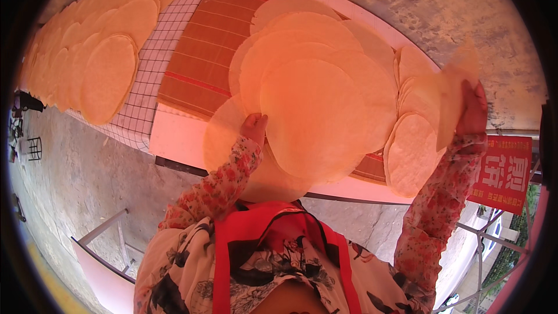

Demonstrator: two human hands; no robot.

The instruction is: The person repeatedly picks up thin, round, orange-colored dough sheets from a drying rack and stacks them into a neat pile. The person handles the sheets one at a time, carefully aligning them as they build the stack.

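Observation:
Thin round pancakes (309, 113) lie overlapped in a broad pile on a brown slatted mat (196, 54). At the pile's left edge, my left hand (254, 126) pinches the rim of a large upper pancake with thumb and fingers. My right hand (473, 107) is off to the right, holding a thin, slightly blurred pancake sheet (453, 91) that hangs on edge. Beside that sheet, a row of overlapping pancakes (412, 152) runs along the mat's right end, partly hidden by the sheet.
More pancakes (109, 78) overlap in rows on a checked cloth (150, 67) at the left. The pale table edge (178, 135) runs in front of me. A red banner with writing (501, 174) hangs at right by a metal frame (479, 235). A white-topped stand (104, 270) is lower left.

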